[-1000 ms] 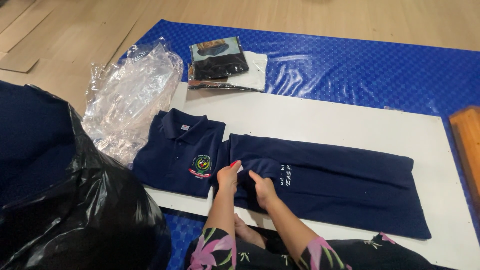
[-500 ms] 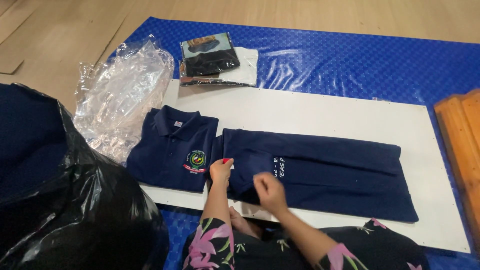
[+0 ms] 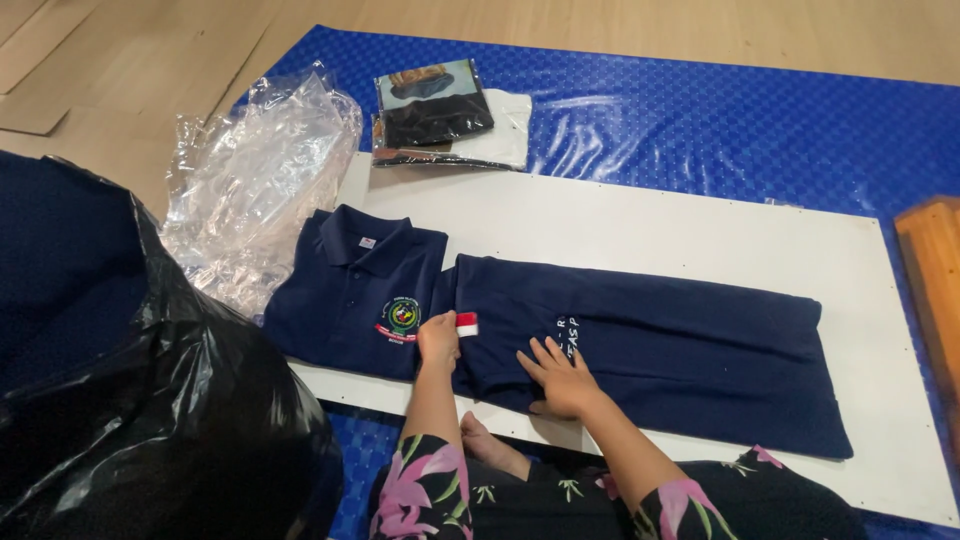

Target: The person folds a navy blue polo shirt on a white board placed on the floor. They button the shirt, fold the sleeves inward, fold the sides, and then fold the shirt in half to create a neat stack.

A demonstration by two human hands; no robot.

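Matt cloth shirt [image 3: 640, 340], glossy plastic bag [image 3: 150, 430].

folded shirt [image 3: 560, 340] on board [image 3: 680, 225], board on mat [image 3: 720, 120]; plastic wrap [image 3: 260, 180] left of shirt, packaged garment [image 3: 435, 105] behind, bin bag [image 3: 130, 400] near left.

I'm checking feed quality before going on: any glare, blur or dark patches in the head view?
Head view: sharp overall; glare streaks on the blue mat and clear plastic bags; the black bag shows bright highlights but little detail; the navy shirt reads dark, its folds faint; left hand and right hand are in focus.
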